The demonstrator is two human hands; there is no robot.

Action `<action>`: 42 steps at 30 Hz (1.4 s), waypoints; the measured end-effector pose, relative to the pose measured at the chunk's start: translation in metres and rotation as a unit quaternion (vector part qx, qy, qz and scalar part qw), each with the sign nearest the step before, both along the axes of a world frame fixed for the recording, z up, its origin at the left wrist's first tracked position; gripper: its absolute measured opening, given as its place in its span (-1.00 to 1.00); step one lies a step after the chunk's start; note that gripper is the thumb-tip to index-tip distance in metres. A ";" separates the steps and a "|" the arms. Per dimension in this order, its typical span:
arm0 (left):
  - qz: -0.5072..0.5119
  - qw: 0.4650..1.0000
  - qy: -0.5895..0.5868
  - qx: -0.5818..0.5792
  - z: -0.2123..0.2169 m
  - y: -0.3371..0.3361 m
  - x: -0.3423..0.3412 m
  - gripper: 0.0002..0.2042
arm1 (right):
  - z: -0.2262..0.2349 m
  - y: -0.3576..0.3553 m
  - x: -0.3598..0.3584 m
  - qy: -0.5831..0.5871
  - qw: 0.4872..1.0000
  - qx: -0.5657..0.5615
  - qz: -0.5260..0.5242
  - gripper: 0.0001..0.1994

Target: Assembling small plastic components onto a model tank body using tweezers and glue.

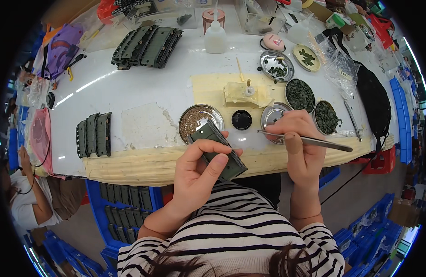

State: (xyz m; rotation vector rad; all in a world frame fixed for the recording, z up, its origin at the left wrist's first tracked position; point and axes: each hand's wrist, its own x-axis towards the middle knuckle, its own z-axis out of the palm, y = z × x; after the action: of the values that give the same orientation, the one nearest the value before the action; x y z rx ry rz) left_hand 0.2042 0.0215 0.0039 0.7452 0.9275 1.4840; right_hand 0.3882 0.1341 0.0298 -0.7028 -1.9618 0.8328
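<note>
My left hand (199, 171) is closed around a dark green ribbed plastic part (226, 159), held tilted over the table's front edge. A pair of metal tweezers (326, 144) lies in my closed right hand (300, 145), tips pointing left toward the green part but apart from it. I cannot make out anything between the tips. Just beyond the left hand stands a round tin of small brown pieces (191, 121). Close to the right hand are a shallow metal dish (271, 112), a small black round pot (241, 120) and tins of dark green bits (300, 94) (326, 116).
Stacked green parts stand at the back left (147, 46) and left (94, 135). A white squeeze bottle (216, 39) is at the back. A taped block (247, 94) sits mid-table. A black bag (374, 97) lies right. A blue crate (100, 207) holds more parts below. Another person (33, 194) sits left.
</note>
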 end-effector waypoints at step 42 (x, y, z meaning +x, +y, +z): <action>0.041 0.988 0.130 0.075 -0.013 0.003 -0.002 -0.89 | 0.009 -0.020 -0.030 0.094 0.969 -0.182 0.135 -0.81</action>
State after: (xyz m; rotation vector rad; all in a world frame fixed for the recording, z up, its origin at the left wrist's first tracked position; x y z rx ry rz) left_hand 0.2019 0.0247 -0.0091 1.0402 1.0611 1.5645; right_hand 0.3586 0.1137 0.0384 -0.5434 -1.7722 1.3996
